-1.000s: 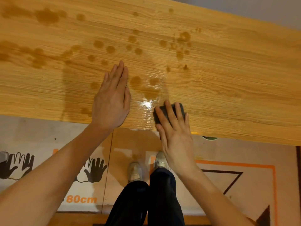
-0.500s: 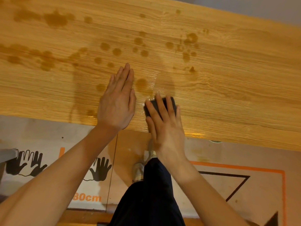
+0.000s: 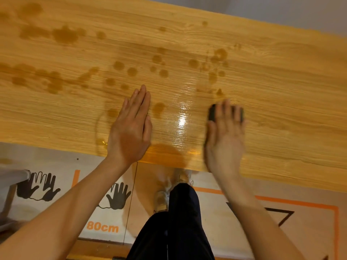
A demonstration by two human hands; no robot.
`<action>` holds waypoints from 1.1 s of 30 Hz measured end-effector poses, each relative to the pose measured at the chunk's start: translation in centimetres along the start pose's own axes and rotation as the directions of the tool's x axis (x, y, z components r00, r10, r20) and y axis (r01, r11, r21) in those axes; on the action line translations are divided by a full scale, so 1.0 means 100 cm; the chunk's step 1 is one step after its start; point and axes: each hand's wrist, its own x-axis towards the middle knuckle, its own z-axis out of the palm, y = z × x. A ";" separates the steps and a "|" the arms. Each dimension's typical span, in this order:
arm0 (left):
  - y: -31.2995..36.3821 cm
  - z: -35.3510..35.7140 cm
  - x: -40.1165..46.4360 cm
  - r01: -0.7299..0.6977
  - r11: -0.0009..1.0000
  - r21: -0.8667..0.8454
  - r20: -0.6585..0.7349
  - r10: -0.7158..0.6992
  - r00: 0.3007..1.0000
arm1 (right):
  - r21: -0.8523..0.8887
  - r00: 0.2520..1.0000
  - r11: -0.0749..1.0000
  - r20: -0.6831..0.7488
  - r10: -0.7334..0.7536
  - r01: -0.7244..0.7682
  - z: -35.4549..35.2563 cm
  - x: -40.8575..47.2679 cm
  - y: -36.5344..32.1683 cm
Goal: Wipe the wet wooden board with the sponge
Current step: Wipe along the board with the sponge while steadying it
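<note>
The wooden board (image 3: pixel 272 94) spans the view, light oak with dark wet spots (image 3: pixel 64 35) across its left and middle and a shiny wet streak (image 3: pixel 181 117) near its front edge. My left hand (image 3: pixel 131 128) lies flat on the board, fingers straight and together. My right hand (image 3: pixel 224 136), blurred by motion, presses straight fingers down on a dark sponge (image 3: pixel 212 113), which shows at the fingertips to the right of the shiny streak. Most of the sponge is hidden under the fingers.
Below the board's front edge (image 3: pixel 56 149) lies a floor mat (image 3: pixel 216 218) with black hand prints, orange lines and "80cm" lettering. My legs in dark trousers (image 3: pixel 180 222) and light shoes stand close to the board. A grey wall runs behind the board.
My right hand has slid the sponge to the right, away from my left hand, leaving a glossy wet streak between them. My left hand has stayed flat on the board.
</note>
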 end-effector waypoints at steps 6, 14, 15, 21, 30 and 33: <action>0.002 -0.005 0.003 0.008 1.000 -0.023 0.029 -0.007 1.000 | 0.001 0.899 0.917 0.198 -0.391 0.399 0.027 0.023 -0.057; 0.006 -0.005 0.003 0.065 0.998 0.002 0.040 -0.065 0.997 | 0.037 0.986 0.998 0.155 -0.063 0.058 -0.022 0.026 0.057; 0.006 -0.004 0.003 0.066 0.998 0.005 0.043 -0.066 0.997 | 0.039 0.986 0.997 0.149 -0.069 0.064 -0.017 0.030 0.043; 0.005 -0.006 0.007 0.087 0.996 0.028 0.085 -0.089 0.992 | 0.076 0.893 0.910 0.171 -0.416 0.408 0.026 0.062 -0.054; 0.007 -0.005 0.007 0.109 0.993 0.048 0.108 -0.114 0.988 | 0.051 0.963 0.982 0.191 -0.189 0.183 -0.023 0.065 0.071; 0.007 -0.005 0.006 0.114 0.992 0.053 0.115 -0.119 0.986 | 0.043 0.983 0.994 0.154 -0.104 0.099 -0.016 0.065 0.040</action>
